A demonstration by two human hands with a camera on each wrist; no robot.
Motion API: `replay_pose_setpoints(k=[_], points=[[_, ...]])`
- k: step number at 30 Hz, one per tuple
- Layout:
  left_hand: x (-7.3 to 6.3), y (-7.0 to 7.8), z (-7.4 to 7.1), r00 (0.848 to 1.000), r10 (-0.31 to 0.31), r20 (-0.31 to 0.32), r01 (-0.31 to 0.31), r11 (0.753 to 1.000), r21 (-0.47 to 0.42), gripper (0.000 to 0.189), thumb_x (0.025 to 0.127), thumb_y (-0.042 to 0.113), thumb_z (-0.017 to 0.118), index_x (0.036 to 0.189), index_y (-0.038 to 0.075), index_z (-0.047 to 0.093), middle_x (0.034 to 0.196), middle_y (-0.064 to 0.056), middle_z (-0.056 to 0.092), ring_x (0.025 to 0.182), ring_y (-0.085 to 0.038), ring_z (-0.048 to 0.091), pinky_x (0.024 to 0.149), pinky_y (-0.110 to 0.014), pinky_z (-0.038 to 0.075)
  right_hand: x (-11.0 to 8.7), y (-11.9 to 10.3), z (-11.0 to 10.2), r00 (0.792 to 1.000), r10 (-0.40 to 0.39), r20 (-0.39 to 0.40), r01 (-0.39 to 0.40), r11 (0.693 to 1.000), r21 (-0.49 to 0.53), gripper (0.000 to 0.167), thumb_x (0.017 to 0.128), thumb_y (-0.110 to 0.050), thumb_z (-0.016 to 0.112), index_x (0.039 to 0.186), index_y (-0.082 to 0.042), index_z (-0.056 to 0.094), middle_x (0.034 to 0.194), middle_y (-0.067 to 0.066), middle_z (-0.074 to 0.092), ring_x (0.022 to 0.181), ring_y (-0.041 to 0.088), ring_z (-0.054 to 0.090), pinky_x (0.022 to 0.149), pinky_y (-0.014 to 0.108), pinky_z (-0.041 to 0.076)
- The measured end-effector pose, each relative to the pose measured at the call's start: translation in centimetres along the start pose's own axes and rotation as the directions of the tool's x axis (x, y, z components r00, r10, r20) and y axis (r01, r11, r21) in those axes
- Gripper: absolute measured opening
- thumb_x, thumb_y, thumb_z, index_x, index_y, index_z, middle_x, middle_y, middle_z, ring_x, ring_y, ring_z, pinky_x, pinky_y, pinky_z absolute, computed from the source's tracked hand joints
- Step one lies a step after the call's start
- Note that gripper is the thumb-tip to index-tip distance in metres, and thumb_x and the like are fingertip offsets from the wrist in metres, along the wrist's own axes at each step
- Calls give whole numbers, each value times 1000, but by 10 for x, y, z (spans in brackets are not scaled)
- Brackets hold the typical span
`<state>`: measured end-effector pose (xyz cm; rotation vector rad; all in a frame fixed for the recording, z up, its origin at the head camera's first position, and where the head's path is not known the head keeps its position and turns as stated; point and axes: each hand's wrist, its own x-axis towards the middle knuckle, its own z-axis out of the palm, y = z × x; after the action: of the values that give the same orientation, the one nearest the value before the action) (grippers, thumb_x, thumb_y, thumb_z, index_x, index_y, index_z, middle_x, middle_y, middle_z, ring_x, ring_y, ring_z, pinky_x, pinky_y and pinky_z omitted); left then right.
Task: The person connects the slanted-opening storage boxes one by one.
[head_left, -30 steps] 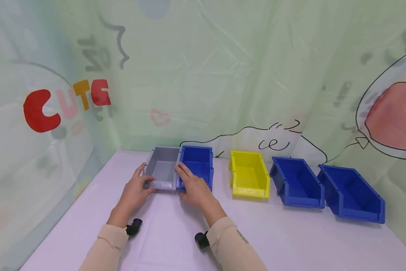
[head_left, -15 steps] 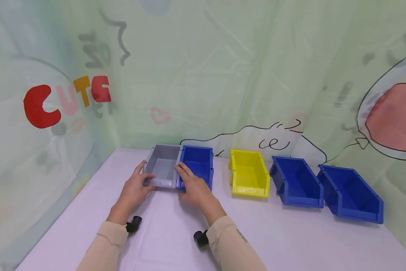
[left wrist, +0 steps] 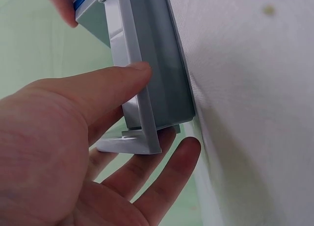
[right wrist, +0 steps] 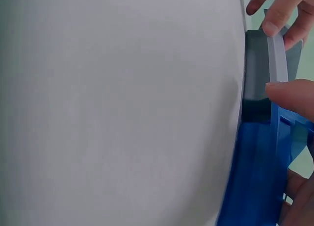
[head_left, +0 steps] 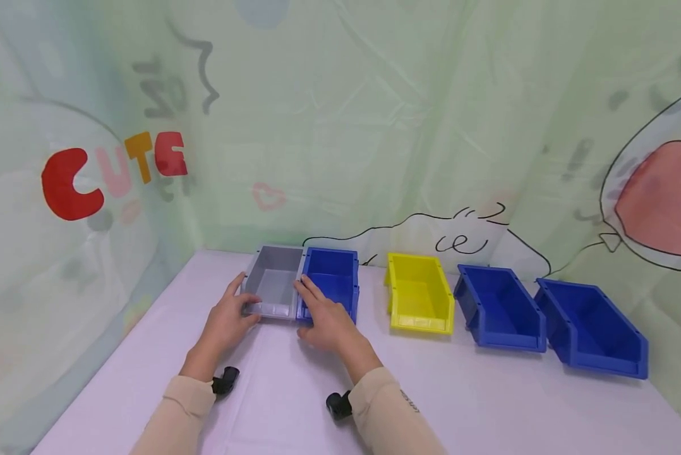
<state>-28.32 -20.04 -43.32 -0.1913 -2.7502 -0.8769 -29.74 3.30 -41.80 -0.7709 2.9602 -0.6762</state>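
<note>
A grey storage bin [head_left: 275, 283] and a blue storage bin [head_left: 335, 283] stand side by side at the back left, their rims meeting. My left hand [head_left: 225, 320] grips the grey bin's front left corner. In the left wrist view its thumb lies over the front lip of the grey bin [left wrist: 167, 74], with fingers around the side. My right hand [head_left: 330, 320] holds the blue bin by its front left part, fingertips on the adjoining rims. The right wrist view has that thumb at the front, where the grey bin meets the blue bin [right wrist: 255, 172].
To the right stand a yellow bin [head_left: 420, 291], a blue bin [head_left: 502, 306] and another blue bin [head_left: 593, 325], angled apart. All are on a white-covered table [head_left: 283, 404]. A printed curtain [head_left: 340, 145] hangs behind. Black wrist cameras [head_left: 225, 381] sit under the sleeves.
</note>
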Motion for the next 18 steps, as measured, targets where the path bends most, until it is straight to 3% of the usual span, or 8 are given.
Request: replay_pose_setpoints(k=[8,12,18], points=[[-2,-1,7,1000,-1,10,1,1000,-12,31,89,11,78,119,2,74,169,-21,24,137,-53,49,106,-65,46,-5,3,-6,1000,-9,7,8,994,106,87,92,-23,75,165,-27,27,175,-5,17,152,40,37,118,63,35],[-3,-1,7,1000,-3,22,3,1000,-22,31,90,11,77,120,3,74,170,-20,23,139,-53,48,107,-65,44,-8,7,-10,997,-15,-75,29,980,198,85,92,-20,76,164,-23,30,174,4,18,154,42,32,119,62,35],[-1,-1,3,1000,2,4,-2,1000,-19,30,89,10,77,118,2,74,170,-19,23,137,-52,50,105,-66,45,-14,11,-20,981,-20,-191,70,963,260,79,94,-20,72,163,-23,33,172,12,21,153,43,34,115,63,40]])
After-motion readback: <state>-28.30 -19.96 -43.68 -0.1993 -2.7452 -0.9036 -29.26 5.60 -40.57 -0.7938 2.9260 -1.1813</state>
